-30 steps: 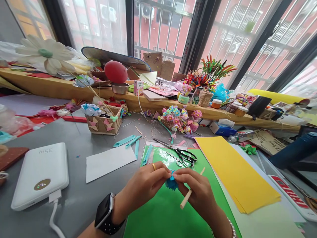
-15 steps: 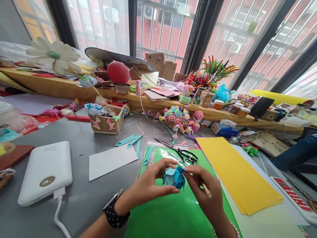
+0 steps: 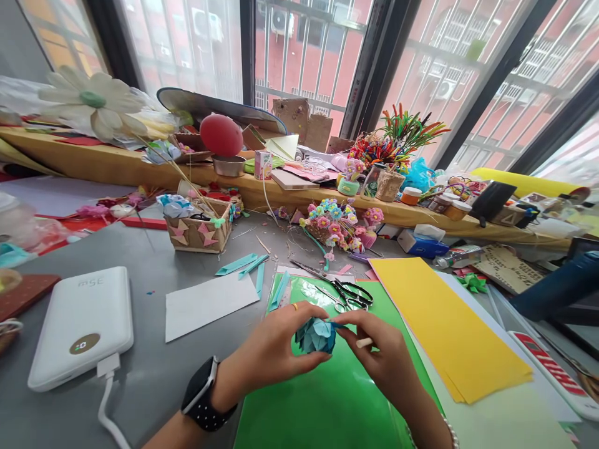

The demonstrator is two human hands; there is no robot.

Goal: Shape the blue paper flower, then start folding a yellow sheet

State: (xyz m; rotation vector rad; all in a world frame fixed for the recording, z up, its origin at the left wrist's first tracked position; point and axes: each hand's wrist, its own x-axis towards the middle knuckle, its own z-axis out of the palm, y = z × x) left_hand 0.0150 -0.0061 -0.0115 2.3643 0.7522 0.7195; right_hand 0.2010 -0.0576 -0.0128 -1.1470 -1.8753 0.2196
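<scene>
Curved around a light-and-dark-blue folded paper flower (image 3: 316, 337), my left hand (image 3: 276, 344) holds it between thumb and fingers above the green folder. My right hand (image 3: 381, 349) pinches a dark blue paper tip at the flower's right side. A short pale wooden stick (image 3: 364, 342) pokes out from between the right fingers; the rest of it is hidden. Just beyond the hands lie black-handled scissors (image 3: 354, 294) on the green folder (image 3: 318, 405). Folded light-blue paper strips (image 3: 237, 264) lie farther left, beside a white sheet of paper (image 3: 210, 307).
A white power bank (image 3: 84, 324) with a cable lies at left. Yellow paper sheets (image 3: 449, 330) lie to the right. Behind stand a cardboard box (image 3: 199, 234) and a bunch of small craft flowers (image 3: 334, 221). A cluttered ledge (image 3: 281, 187) runs below the windows.
The flower has turned in my left hand, so more light-blue paper faces up. Both hands have shifted slightly left. The stick shows at a different angle in my right fingers.
</scene>
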